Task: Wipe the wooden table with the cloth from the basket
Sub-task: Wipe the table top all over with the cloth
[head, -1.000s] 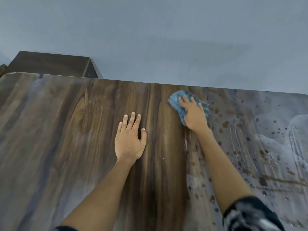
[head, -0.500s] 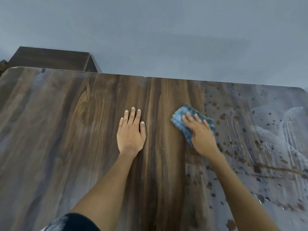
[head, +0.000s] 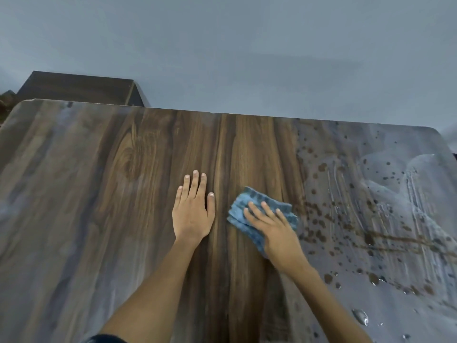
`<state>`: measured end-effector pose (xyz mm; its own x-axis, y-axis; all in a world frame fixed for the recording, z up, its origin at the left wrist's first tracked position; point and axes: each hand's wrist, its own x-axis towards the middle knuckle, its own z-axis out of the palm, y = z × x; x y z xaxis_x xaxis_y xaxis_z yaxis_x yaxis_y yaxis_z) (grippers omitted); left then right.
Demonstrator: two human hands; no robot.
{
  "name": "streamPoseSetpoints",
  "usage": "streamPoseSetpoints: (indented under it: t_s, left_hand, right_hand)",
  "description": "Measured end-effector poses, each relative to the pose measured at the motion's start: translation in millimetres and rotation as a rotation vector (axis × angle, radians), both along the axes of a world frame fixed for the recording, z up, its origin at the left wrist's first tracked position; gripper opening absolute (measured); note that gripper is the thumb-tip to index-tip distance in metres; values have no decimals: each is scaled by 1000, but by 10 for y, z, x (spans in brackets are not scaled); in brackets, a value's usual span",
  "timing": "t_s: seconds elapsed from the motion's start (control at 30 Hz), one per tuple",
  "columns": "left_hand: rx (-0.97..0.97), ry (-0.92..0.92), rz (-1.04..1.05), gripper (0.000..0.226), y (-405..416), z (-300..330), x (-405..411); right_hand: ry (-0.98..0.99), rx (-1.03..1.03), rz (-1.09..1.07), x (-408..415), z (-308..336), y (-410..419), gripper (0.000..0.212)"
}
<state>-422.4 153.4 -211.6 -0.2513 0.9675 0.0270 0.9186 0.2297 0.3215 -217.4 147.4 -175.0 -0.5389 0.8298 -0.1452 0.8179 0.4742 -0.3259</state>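
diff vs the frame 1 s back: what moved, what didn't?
The right hand, pressing flat on the blue cloth, has drawn it from near the far edge of the wooden table back toward the person, slightly left. Nothing was picked up or released. The left hand stays flat on the wood; the brown spatter on the right remains.

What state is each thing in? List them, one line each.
wooden table: bare on the left and middle, spattered with brown spots and wet streaks on the right
cloth: bunched, flat on the table, pressed under the right hand
right hand: fingers straight, pressing the cloth
left hand: flat on the table, holding nothing
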Motion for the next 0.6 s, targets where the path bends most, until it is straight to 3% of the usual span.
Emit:
streamPoseSetpoints:
  t_s: [0.1, 0.23, 0.33, 0.5, 0.6]
  left_hand:
    - [2, -6, 5, 62, -106, 3, 25]
    - [-19, -8, 9, 64, -262, 27, 72]
    - [-28, -18, 19, 65, -376, 38, 110]
    - [-24, -14, 6, 65, -572, 33, 146]
    - [-25, -17, 7, 65, -657, 40, 165]
  right_hand:
    - [48, 37, -206, 226, -15, 306, 65]
    - [-82, 67, -348, 0, 22, 795, 59]
    - [-36, 42, -254, -236, 41, 618, 67]
    - [-19, -30, 5, -53, -12, -382, 69]
    - [-9, -38, -63, 314, -37, -522, 70]
